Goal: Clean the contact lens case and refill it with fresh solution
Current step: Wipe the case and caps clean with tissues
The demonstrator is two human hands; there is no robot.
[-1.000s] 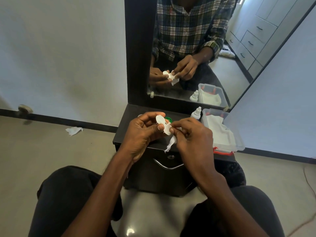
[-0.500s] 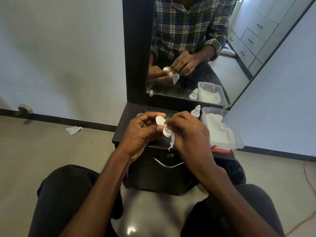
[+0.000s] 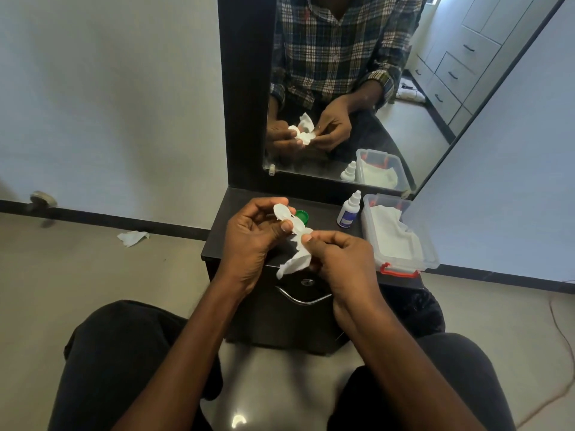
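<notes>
With the left hand [image 3: 249,241] pinching the white lens case [image 3: 287,216] and the right hand [image 3: 339,259] gripping a tissue [image 3: 295,259] against its near well, the case (thin, held only by fingertips) could slip floorward if the wiping presses too hard.

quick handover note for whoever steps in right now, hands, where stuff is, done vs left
Left hand holds the white lens case up over the dresser.
Right hand pinches a tissue against the case.
Green cap lies on the dresser behind the hands; solution bottle stands capped beside the tissue box.
Done: at least one cap off, wiping under way.
Left: finish wiping, refill with solution, recap.
</notes>
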